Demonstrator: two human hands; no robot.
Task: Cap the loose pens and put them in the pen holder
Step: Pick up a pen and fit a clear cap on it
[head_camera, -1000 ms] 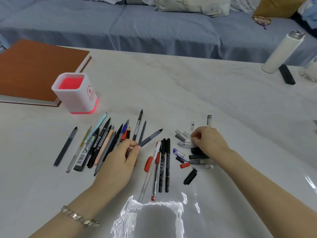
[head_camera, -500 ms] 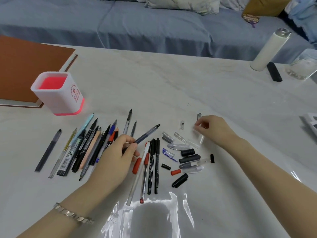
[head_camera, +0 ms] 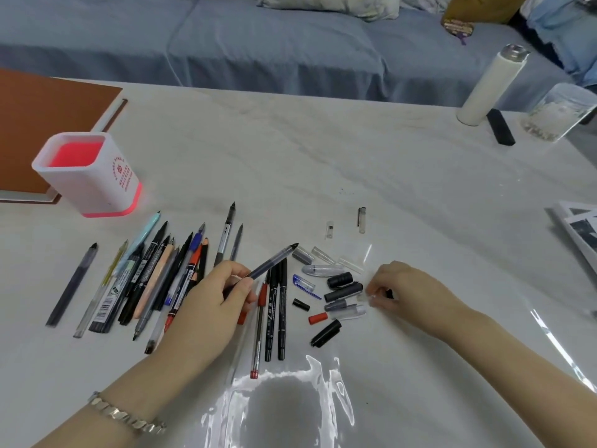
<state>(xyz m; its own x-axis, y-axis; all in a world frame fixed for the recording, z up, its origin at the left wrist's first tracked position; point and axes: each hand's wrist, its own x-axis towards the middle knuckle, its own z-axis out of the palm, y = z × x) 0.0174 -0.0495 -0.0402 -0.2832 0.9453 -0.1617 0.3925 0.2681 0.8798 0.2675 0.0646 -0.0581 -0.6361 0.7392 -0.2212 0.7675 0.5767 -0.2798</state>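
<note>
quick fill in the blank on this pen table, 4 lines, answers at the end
1. The left hand grips a grey ____ by its barrel.
2. The right hand reaches into the pile of loose ____.
3. The pen holder is ____.
4. The bottle stands at the far ____ corner of the table.

Missing words: pen; caps; empty; right

Even soft daylight; strong glare on table (head_camera: 323,150) near edge; wide-angle bending at edges; slight blur.
</note>
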